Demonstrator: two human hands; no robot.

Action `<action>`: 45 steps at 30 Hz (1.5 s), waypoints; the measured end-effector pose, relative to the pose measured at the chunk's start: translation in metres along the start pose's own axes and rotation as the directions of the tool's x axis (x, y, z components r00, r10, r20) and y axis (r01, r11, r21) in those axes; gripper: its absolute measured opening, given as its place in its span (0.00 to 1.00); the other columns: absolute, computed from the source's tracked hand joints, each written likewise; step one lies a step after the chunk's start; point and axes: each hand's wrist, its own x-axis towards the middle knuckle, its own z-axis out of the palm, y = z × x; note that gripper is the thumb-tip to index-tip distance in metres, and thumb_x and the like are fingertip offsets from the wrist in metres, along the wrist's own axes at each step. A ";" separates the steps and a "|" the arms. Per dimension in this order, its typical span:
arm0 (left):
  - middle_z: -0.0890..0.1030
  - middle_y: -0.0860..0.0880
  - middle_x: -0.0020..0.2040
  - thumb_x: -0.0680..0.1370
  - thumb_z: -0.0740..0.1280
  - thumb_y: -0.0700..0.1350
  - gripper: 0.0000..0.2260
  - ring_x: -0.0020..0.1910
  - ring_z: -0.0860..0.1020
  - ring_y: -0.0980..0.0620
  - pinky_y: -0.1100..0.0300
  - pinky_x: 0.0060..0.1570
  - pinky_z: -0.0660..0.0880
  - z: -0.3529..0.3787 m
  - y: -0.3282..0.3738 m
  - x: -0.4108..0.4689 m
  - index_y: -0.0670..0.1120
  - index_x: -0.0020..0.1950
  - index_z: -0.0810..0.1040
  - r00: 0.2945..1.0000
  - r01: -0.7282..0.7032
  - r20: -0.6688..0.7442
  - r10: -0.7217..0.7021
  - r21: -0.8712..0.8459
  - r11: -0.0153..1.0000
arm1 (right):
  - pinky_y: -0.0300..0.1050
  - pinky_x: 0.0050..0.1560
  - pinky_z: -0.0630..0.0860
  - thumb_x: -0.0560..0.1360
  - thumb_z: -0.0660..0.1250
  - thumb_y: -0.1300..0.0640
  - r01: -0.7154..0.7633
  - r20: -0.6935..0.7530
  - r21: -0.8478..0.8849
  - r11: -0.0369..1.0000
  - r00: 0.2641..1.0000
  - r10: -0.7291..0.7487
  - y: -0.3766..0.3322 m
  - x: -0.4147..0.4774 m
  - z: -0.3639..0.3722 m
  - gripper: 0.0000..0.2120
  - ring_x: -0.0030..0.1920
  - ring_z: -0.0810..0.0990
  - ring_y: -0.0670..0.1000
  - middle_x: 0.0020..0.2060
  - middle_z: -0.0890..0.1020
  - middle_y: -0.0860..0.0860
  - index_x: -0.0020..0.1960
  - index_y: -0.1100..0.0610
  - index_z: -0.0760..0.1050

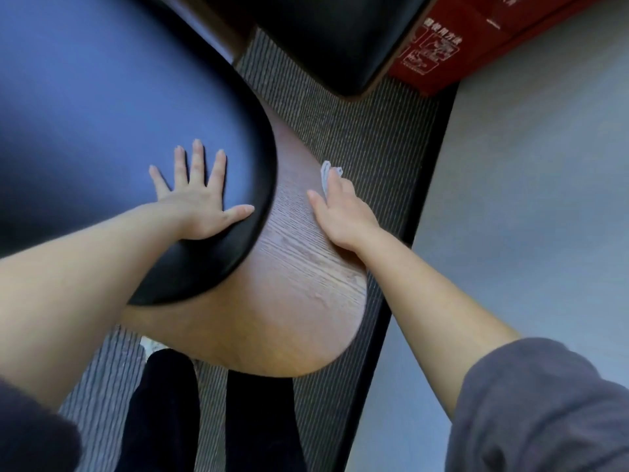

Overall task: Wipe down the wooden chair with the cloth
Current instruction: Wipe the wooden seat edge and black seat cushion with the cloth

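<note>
The wooden chair's curved brown backrest (pixel 289 301) fills the middle of the head view, seen from above, with its dark padded seat (pixel 102 114) to the left. My left hand (pixel 200 199) lies flat with spread fingers on the seat near its rounded edge. My right hand (pixel 343 212) presses a small white cloth (pixel 328 173) against the outer right edge of the wooden back; only the cloth's tip shows beyond my fingers.
A second dark seat (pixel 323 39) stands at the top. A red box (pixel 459 42) sits at the top right against a grey wall (pixel 544 199). Striped grey carpet (pixel 357 124) covers the floor. My dark-trousered legs (pixel 211 413) stand below the chair.
</note>
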 end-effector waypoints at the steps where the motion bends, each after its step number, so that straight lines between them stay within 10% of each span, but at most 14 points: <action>1: 0.27 0.46 0.77 0.75 0.49 0.73 0.43 0.76 0.30 0.42 0.34 0.72 0.38 0.005 -0.003 -0.007 0.53 0.77 0.30 1.000 -0.015 0.003 0.015 0.012 1.000 | 0.55 0.63 0.68 0.82 0.48 0.39 -0.016 -0.014 -0.011 1.000 1.000 0.016 0.001 -0.007 0.002 0.33 0.68 0.69 0.62 0.78 0.55 0.55 0.80 0.53 0.42; 18: 0.29 0.46 0.77 0.77 0.51 0.70 0.42 0.77 0.33 0.43 0.38 0.74 0.41 0.053 -0.086 -0.077 0.52 0.78 0.31 0.979 -0.201 0.029 0.200 0.221 0.954 | 0.51 0.53 0.68 0.82 0.52 0.41 -0.323 -0.290 0.030 0.946 0.903 0.318 -0.012 -0.117 0.048 0.34 0.65 0.69 0.61 0.76 0.56 0.55 0.80 0.55 0.42; 30: 0.30 0.46 0.78 0.79 0.55 0.66 0.41 0.77 0.33 0.43 0.40 0.75 0.42 0.062 -0.122 -0.095 0.52 0.78 0.32 0.970 -0.242 0.024 0.243 0.225 0.944 | 0.49 0.52 0.66 0.82 0.55 0.49 -0.410 -0.524 0.504 0.760 0.554 0.647 -0.060 -0.162 0.112 0.30 0.63 0.68 0.59 0.75 0.58 0.54 0.79 0.56 0.49; 36: 0.38 0.46 0.80 0.81 0.60 0.57 0.36 0.79 0.41 0.44 0.38 0.75 0.49 0.067 -0.125 -0.107 0.51 0.81 0.42 0.977 -0.190 -0.068 0.200 0.132 0.973 | 0.47 0.54 0.64 0.82 0.52 0.54 -0.242 -0.428 0.713 0.658 0.593 0.682 -0.072 -0.180 0.117 0.28 0.66 0.67 0.59 0.78 0.53 0.53 0.80 0.54 0.47; 42: 0.64 0.46 0.76 0.80 0.63 0.51 0.25 0.74 0.63 0.44 0.45 0.72 0.62 0.067 -0.085 -0.148 0.49 0.76 0.65 0.945 -0.305 -0.141 0.294 -0.063 0.950 | 0.46 0.51 0.75 0.79 0.50 0.42 -0.255 -0.019 0.910 0.326 0.761 0.649 -0.034 -0.195 0.077 0.18 0.42 0.78 0.52 0.49 0.79 0.52 0.58 0.50 0.71; 45: 0.78 0.49 0.64 0.79 0.63 0.47 0.17 0.62 0.76 0.49 0.52 0.64 0.71 0.070 -0.045 -0.173 0.49 0.68 0.75 0.901 -0.422 -0.196 0.388 -0.180 0.889 | 0.49 0.52 0.79 0.81 0.59 0.48 -0.293 -0.008 0.878 0.379 0.781 0.624 -0.007 -0.201 0.059 0.12 0.48 0.79 0.50 0.52 0.81 0.49 0.57 0.53 0.75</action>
